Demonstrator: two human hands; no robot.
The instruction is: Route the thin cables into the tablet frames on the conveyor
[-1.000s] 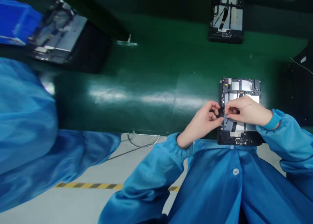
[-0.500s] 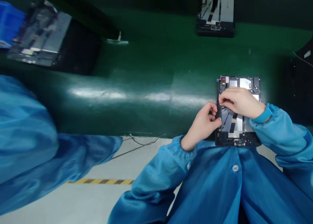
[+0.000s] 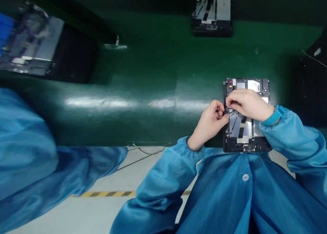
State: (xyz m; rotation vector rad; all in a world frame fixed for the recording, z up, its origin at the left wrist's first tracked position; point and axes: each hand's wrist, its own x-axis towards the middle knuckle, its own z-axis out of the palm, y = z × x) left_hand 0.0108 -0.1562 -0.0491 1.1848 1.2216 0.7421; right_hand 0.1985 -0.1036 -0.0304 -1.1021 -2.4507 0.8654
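Note:
An opened tablet (image 3: 260, 127) lies at the front edge of the green bench, its batteries, flat cables and small boards exposed. Over its upper left part, my right hand (image 3: 249, 103) bends down with thumb and forefinger pinched near the left rim. Whatever is between those fingertips is too small to make out. My left hand (image 3: 211, 121) is beside the tablet's left edge, fingers curled and the thumb tip at the rim. A thin dark cable curves just below the right fingertips. Whether the left fingers grip anything is hidden.
Another opened tablet (image 3: 212, 12) rests at the back of the green bench (image 3: 143, 67). On the left are a stack of opened devices (image 3: 38, 46) and a blue bin (image 3: 5, 29). A co-worker's blue sleeve (image 3: 22, 135) reaches in there. A black object (image 3: 313, 80) stands at right.
My left hand has slid slightly up along the tablet's left edge. The right hand keeps its pinch at nearly the same spot. The view has shifted a little, moving the background left.

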